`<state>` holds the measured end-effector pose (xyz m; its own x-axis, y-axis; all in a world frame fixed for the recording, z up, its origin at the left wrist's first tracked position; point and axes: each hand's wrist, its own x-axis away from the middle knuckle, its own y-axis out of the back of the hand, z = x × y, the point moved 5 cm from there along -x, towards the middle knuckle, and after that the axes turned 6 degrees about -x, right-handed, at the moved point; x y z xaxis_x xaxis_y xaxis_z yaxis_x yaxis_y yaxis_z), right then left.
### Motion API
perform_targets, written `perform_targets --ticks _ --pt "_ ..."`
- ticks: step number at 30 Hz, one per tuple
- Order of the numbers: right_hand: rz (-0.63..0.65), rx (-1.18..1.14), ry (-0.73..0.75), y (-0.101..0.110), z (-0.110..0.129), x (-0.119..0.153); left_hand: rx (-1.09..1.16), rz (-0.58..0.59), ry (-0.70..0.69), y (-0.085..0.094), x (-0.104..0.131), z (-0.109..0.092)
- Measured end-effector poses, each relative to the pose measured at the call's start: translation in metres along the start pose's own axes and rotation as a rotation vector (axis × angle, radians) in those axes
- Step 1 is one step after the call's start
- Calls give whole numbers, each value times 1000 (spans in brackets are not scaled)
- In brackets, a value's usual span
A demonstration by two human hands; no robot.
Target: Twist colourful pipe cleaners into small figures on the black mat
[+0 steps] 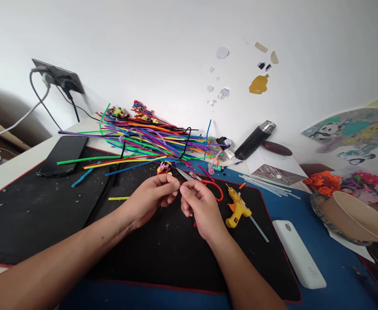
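Observation:
My left hand [156, 193] and my right hand [201, 206] meet fingertip to fingertip over the black mat [166, 262]. Both are closed in a pinch on something tiny between them, too small to make out. Below my right hand a bit of red and black shows, partly hidden. Just beyond the fingers lie scissors [215, 186] with orange-red handles and a small colourful pipe-cleaner figure [164, 167]. A short yellow pipe cleaner [118, 198] is left of my left hand. The yellow glue gun [238, 210] with a clear stick rests right of my right hand.
A big pile of coloured pipe cleaners [143, 140] spans the back, near a black phone [63, 156]. Further right are a black flask [255, 140], clear glue sticks [269, 185], a white oblong case [300, 254] and a beige bowl [363, 215].

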<state>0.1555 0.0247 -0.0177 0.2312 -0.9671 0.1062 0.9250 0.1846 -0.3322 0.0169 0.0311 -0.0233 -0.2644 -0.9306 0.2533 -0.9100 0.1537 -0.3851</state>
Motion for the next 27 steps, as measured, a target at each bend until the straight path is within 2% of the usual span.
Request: perform_targets --ticks 16,27 --pt "-17 116 67 7 9 -1 -35 86 -9 3 -2 -3" --pt "56 248 39 4 12 0 -469 132 -211 12 -4 -22"
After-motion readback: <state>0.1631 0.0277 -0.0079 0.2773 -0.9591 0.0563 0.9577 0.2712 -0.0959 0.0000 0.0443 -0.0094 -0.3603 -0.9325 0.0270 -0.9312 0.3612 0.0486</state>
